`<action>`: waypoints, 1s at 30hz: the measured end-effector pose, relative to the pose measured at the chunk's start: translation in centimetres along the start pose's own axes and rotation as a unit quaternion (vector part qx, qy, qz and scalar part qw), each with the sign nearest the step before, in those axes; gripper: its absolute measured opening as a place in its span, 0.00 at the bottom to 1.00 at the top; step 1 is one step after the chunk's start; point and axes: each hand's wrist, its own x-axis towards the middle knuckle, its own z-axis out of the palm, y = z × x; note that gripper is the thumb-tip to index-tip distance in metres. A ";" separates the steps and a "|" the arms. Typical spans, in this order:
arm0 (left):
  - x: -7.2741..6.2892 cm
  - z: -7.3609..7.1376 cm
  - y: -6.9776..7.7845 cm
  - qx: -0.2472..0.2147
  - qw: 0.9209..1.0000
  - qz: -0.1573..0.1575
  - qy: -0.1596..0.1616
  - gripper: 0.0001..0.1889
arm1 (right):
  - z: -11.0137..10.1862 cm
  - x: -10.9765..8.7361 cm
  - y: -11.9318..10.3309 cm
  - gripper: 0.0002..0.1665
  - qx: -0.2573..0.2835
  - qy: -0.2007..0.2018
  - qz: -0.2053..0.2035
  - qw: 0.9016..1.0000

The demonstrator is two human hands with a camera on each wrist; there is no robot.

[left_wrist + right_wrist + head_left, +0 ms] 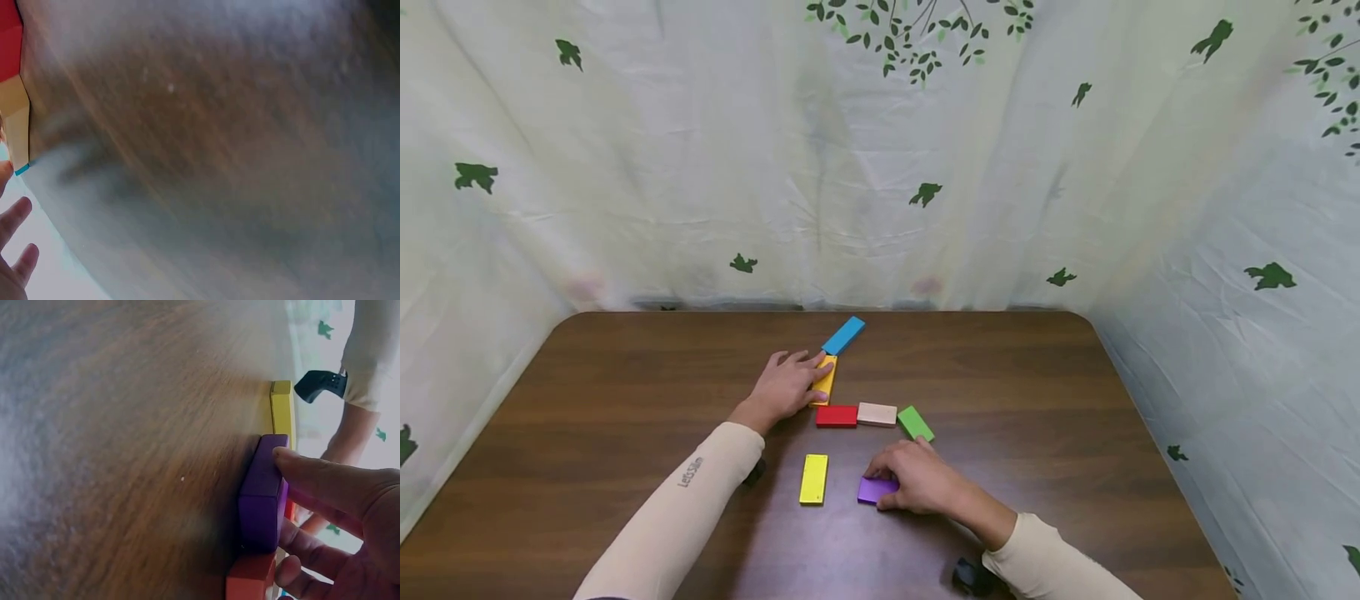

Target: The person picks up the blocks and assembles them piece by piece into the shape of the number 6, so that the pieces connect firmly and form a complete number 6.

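Observation:
In the head view my left hand (786, 385) holds an orange-yellow block (825, 382) lying flat, thumb near its lower end and fingers along its upper part. A blue block (844, 336) slants away from its far end. Below it a red block (837, 417), a pale wooden block (877, 414) and a tilted green block (915, 423) run in a chain. My right hand (921, 479) pinches a purple block (874, 490) between thumb and fingers. The right wrist view shows an orange-red block (250, 578) against the purple block's end; my right hand hides it from the head camera.
A yellow block (813, 480) lies left of the purple one, with a gap between them. The brown wooden table (647, 375) ends at a pale curtain (850, 233) with leaf prints. Dark wrist devices (973, 577) sit under both forearms.

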 end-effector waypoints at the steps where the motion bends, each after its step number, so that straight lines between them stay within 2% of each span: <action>1: -0.1 0.1 0.0 0.000 1.000 -0.004 0.001 0.33 | 0.0 0.0 0.0 0.19 0.001 0.001 -0.002 1.000; 6: -0.5 0.3 0.2 0.014 1.000 -0.004 0.026 0.32 | 0.2 0.2 0.0 0.20 0.010 0.001 -0.010 1.000; 12: -0.7 0.6 0.3 0.058 0.993 0.050 0.086 0.26 | 0.0 0.4 0.3 0.20 0.021 0.004 -0.014 1.000; 15: -1.0 0.5 0.2 0.057 0.991 0.071 0.099 0.24 | -0.1 0.4 0.4 0.20 0.028 0.005 -0.016 0.999; 17: -1.2 0.2 0.2 0.040 0.992 0.077 0.097 0.23 | -0.1 0.3 0.4 0.20 0.031 0.005 -0.015 0.999; 23: -2.2 -1.4 0.5 -0.065 0.994 0.069 0.062 0.24 | 0.0 0.3 0.3 0.20 0.035 0.011 0.000 0.999; 26: -3.3 -2.1 0.9 -0.088 0.993 0.068 0.046 0.26 | 0.1 0.2 0.1 0.20 0.039 0.007 0.004 0.999; 30: -5.3 -2.4 1.7 -0.114 0.990 0.077 0.029 0.28 | 0.0 0.3 0.0 0.20 0.041 0.004 0.005 0.999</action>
